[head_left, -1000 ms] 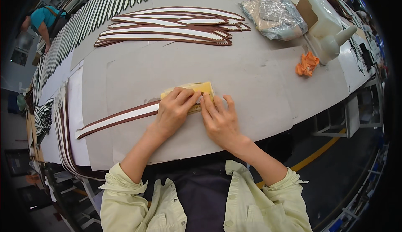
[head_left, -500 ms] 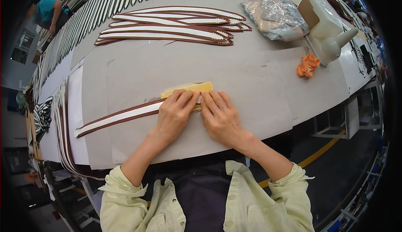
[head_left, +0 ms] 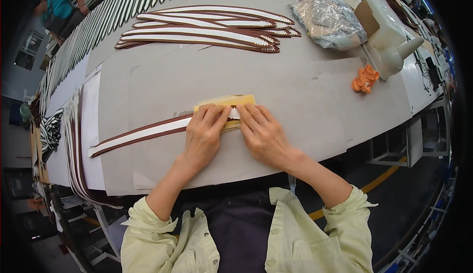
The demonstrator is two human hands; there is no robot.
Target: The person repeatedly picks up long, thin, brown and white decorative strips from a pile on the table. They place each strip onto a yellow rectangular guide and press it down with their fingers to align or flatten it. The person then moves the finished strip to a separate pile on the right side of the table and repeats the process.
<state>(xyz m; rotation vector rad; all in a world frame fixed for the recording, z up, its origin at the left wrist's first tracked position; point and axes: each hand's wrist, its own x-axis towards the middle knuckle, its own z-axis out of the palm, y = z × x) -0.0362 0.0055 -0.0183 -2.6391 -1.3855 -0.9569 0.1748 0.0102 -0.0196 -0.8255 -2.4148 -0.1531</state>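
A long white strip with brown edges (head_left: 143, 134) lies across the table, its right end resting over a yellow block (head_left: 249, 99) with some clear covering on it. My left hand (head_left: 204, 132) is closed on the strip near that end, fingertips pinched together at its edge. Right beside it, my right hand (head_left: 266, 135) has its fingers bent and pressed at the strip's tip, above the block. Between the two hands a jagged white end shows. My thumbs and the underside of the strip are mostly hidden.
Beyond my hands lies a pile of similar brown-edged strips (head_left: 197, 34). More strips (head_left: 76, 149) hang over the left table edge. At the right are a plastic-wrapped bundle (head_left: 329, 24), a crumpled orange piece (head_left: 365, 79) and a pale spouted bottle (head_left: 391, 60). Another person (head_left: 61, 9) stands far left.
My fingertips have shifted slightly apart, so more of the strip's jagged white end shows between them. The view has moved a little. The far person's arm has changed position.
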